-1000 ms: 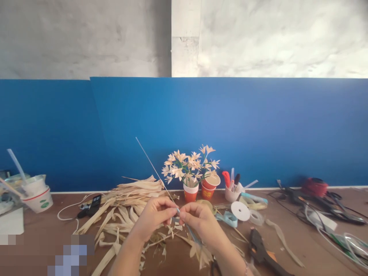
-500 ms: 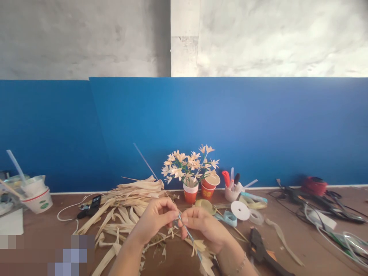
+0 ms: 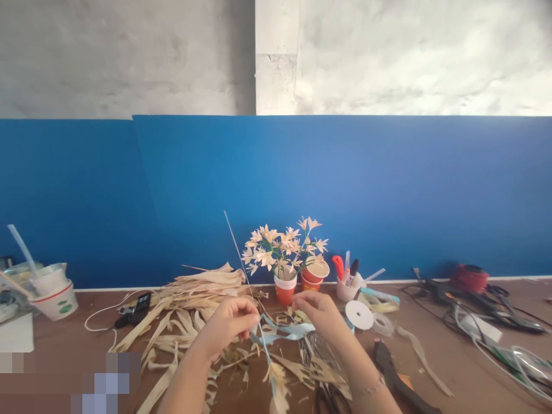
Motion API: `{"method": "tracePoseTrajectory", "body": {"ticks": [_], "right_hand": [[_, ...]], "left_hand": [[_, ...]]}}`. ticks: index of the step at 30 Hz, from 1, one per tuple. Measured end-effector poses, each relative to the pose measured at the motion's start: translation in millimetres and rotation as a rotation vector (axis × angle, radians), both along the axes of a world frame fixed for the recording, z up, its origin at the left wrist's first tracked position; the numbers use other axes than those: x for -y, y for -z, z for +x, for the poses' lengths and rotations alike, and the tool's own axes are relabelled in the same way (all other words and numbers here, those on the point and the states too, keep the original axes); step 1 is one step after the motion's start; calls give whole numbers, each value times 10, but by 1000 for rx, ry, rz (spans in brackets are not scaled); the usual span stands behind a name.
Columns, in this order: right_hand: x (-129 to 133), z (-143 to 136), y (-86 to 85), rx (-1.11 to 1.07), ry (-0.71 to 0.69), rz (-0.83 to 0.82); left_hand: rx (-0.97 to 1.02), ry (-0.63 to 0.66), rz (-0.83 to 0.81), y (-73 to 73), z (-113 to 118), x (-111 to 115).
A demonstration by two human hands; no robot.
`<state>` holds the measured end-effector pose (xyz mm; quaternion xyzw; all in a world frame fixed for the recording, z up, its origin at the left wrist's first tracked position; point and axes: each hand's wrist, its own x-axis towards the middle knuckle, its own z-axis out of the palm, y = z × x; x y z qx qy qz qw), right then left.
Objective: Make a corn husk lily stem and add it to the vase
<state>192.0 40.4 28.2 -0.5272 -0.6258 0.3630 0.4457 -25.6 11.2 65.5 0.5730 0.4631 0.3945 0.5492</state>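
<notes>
Between its thumb and fingers my left hand (image 3: 230,322) pinches a thin stem, whose pale upper part slants up past the blue panel. The stem's lower part is wrapped in light blue, with a cream dried-husk flower (image 3: 278,384) hanging at the bottom. My right hand (image 3: 317,310) is apart from the stem, to its right, with thumb and fingertips together; what they hold, if anything, is too small to tell. A light blue ribbon (image 3: 297,330) stretches between the two hands, above the table.
Dried husks (image 3: 202,293) are heaped at the left. Behind the hands, finished flowers (image 3: 276,247) stand in paper cups (image 3: 285,293). Scissors (image 3: 331,399) lie at the front, a black glue gun (image 3: 394,374) and a white spool (image 3: 359,315) to the right, cables (image 3: 468,322) farther right.
My right hand has moved away from the stem, up and to the right. The stem now stands more upright in my left hand, and the blue ribbon shows between the hands.
</notes>
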Motion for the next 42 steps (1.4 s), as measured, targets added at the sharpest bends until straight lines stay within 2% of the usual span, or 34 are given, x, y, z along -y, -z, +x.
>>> {"method": "tracePoseTrajectory", "body": {"ticks": [4, 6, 14, 24, 29, 33, 37, 40, 42], "right_hand": [[-150, 64, 230, 465, 82, 67], [-165, 4, 299, 574, 70, 93], [-135, -173, 414, 779, 15, 76], [-157, -200, 531, 933, 51, 15], [-146, -296, 626, 991, 90, 50], [-121, -314, 585, 999, 115, 124], [-99, -306, 450, 940, 182, 210], [-59, -310, 298, 660, 185, 223], [-5, -333, 174, 360, 70, 144]], "left_hand": [[-65, 48, -58, 68, 9, -31], [-64, 46, -65, 72, -3, -34], [-42, 81, -28, 0, -153, -1], [-64, 140, -52, -24, -108, 38], [-62, 107, -33, 9, -84, 10], [-40, 75, -28, 8, -71, -5], [-22, 54, -29, -5, -72, -6], [-8, 29, -39, 5, -68, -13], [9, 14, -44, 14, -58, -20]]}}
